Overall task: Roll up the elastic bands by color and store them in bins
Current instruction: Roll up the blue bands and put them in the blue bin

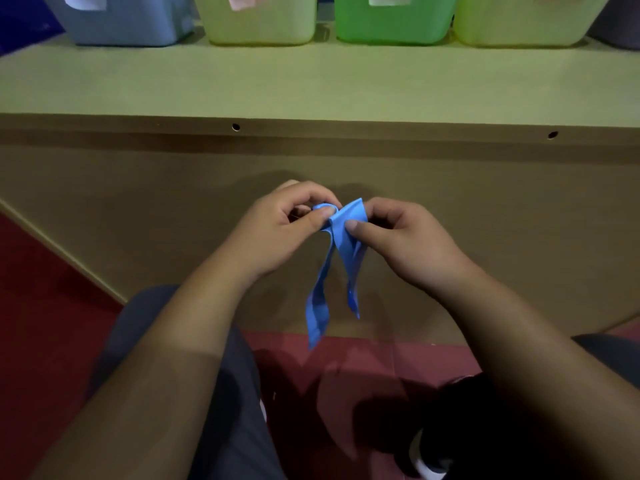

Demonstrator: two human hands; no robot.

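A blue elastic band (341,237) hangs in front of me, held up between both hands. My left hand (280,230) pinches its curled top end between thumb and fingers. My right hand (401,237) pinches the flat band just to the right of that, thumb on the front. Two loose tails of the band dangle down below the hands, over the shelf's front panel. Along the back of the shelf stand a blue bin (128,26), a pale yellow bin (259,26), a green bin (391,26) and another yellow bin (519,26).
The wooden shelf top (311,84) runs in front of the bins, with a brown front panel (138,202) below it. My knees in dark trousers (221,393) and a red floor (45,323) lie under my arms. A dark shoe (446,445) shows at the bottom right.
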